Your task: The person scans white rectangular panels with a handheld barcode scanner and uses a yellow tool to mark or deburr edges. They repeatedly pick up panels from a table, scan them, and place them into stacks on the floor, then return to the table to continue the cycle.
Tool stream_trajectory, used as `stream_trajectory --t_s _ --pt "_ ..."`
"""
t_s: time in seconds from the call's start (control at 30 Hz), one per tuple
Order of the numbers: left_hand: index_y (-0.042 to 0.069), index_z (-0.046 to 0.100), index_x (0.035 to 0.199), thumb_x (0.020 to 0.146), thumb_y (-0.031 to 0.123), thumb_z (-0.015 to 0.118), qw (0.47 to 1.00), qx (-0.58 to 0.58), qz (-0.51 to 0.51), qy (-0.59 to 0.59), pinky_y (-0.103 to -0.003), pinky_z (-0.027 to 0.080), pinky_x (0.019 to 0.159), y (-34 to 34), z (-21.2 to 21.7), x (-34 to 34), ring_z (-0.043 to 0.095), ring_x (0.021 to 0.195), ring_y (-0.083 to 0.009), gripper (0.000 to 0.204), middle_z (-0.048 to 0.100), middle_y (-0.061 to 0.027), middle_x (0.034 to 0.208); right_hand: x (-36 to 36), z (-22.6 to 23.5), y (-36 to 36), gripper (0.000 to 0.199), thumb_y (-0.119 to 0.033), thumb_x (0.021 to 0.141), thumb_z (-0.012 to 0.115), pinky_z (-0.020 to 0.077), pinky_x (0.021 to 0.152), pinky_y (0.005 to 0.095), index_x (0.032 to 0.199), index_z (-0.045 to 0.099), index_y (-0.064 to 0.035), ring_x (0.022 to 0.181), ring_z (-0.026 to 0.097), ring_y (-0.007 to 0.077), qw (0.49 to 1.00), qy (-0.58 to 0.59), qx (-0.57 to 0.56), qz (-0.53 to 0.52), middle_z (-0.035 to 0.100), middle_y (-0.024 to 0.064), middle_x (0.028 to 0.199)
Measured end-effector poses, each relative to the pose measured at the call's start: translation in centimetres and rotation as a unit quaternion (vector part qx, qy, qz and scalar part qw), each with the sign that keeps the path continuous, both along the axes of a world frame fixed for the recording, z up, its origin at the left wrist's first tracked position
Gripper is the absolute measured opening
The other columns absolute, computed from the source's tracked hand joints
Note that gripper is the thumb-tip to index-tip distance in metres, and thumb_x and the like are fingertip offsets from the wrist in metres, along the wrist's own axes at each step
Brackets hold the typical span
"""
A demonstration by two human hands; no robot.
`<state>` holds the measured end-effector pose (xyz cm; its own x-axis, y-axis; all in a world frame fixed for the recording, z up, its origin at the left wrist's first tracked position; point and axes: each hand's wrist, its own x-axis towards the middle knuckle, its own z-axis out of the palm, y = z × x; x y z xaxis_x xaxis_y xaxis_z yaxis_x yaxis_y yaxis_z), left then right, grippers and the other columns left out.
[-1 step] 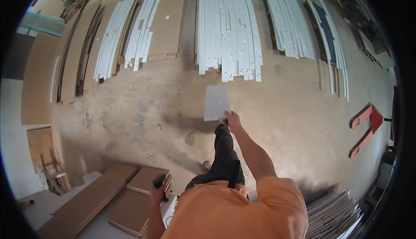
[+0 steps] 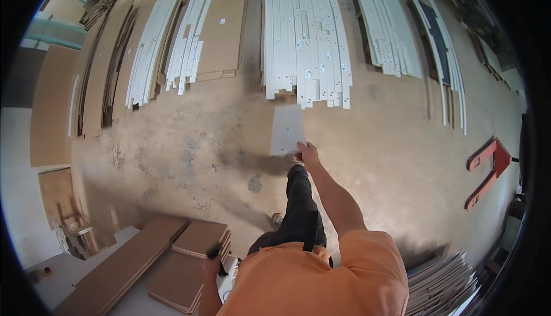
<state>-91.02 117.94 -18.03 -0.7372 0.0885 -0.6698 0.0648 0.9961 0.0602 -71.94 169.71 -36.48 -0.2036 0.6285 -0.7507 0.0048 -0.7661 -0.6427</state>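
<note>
My right hand [image 2: 309, 154] grips the near right corner of a thin pale grey board [image 2: 288, 131] with a few small marks on its face. The board is held out in front of me above the floor, and its far end comes close to the near ends of the white stack. Low at my left side, my left hand [image 2: 210, 268] is closed around a black-handled tool [image 2: 213, 252] whose kind I cannot make out. Its lower part is partly hidden by my hand and body. One of my feet [image 2: 297, 160] shows just below the board.
Ahead lie long white drilled strips [image 2: 307, 46], brown boards [image 2: 222, 35] and further white strips [image 2: 387, 35]. A red pallet jack [image 2: 497, 161] stands at right. Brown panels [image 2: 123, 261] are stacked at near left, and thin sheets [image 2: 442, 284] are piled at near right.
The board and my right hand have moved slightly forward. My left hand with the black-handled tool appears slightly lower and further right, and the whole view has shifted a little.
</note>
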Motion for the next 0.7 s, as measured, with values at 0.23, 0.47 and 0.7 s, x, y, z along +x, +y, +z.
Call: stream_trajectory --t_s 0.23,0.47,0.7 --pt "-0.003 0.072 0.092 0.066 0.023 0.081 0.95 -0.179 0.241 -0.09 -0.033 0.05 0.066 -7.9 6.9 4.5 0.067 0.079 -0.0135 0.038 0.071 -0.0115 0.084 -11.8 -9.6 17.4 0.033 -0.021 0.096 0.065 0.0577 0.056 0.0296 0.118 0.057 0.0023 0.07 0.07 0.0193 0.999 0.016 -0.015 -0.036 0.068 0.0112 0.095" --pt "-0.004 0.073 0.084 0.068 0.033 0.08 0.994 -0.082 0.063 -0.018 -0.041 0.053 0.066 8.0 6.5 -3.5 0.071 0.069 -0.0285 0.042 0.07 -0.0172 0.071 -14.5 -12.5 15.0 0.061 -0.023 0.09 0.068 0.0576 0.063 0.0319 0.137 0.044 0.0085 0.076 0.07 0.0194 0.978 -0.096 0.009 0.183 0.072 0.0125 0.089" --pt "-0.005 0.068 0.084 0.076 0.029 0.076 0.962 0.166 -0.212 -0.043 -0.043 0.05 0.063 24.3 2.9 -12.2 0.068 0.066 -0.0265 0.037 0.065 -0.0177 0.067 -5.5 -5.5 -0.8 0.045 -0.031 0.084 0.064 0.052 0.087 0.05 0.116 0.062 0.0007 0.099 0.066 0.0436 0.808 -0.237 0.273 0.466 0.068 0.0277 0.104"
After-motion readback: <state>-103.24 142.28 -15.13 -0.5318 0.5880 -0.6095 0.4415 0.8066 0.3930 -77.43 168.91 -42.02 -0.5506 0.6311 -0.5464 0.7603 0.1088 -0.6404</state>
